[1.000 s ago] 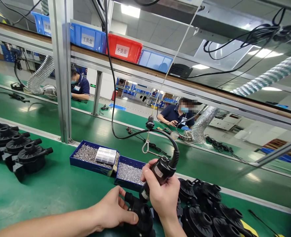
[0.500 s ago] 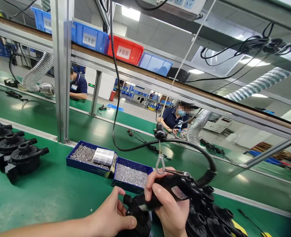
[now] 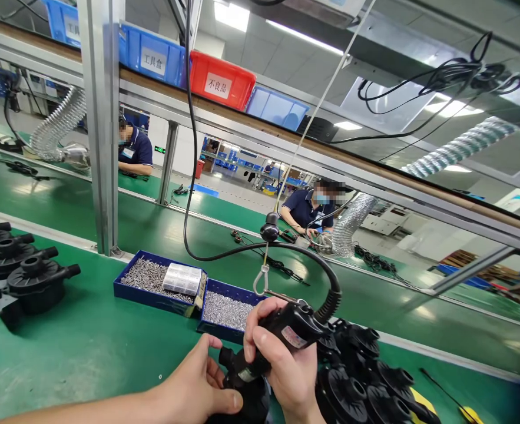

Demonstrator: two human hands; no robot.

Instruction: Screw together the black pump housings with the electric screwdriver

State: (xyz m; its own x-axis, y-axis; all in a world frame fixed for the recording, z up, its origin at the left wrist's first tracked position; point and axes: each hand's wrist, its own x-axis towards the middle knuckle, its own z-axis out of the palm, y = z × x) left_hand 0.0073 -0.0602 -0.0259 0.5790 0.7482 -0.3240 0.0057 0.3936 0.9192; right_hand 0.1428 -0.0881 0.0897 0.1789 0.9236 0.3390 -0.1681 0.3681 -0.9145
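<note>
My right hand is wrapped round a black electric screwdriver, which slants down to the left and hangs by a metal hook from a cord. Its front end is over a black pump housing at the bottom of the view. My left hand grips that housing from the left, thumb on its front and fingers round the short spout. The screwdriver's tip is hidden from me. Just beyond my hands stand a blue tray of screws and another blue tray of small metal parts.
Several black pump housings stand at the left, and more black housings are crowded at the right. A metal post rises behind the bench. Blue bins and a red bin sit on the overhead shelf. Two co-workers sit across the line.
The screwdriver's rear end and my right hand have shifted left and stand steeper. The cable and hook have swung left too. My left hand keeps its hold on the housing.
</note>
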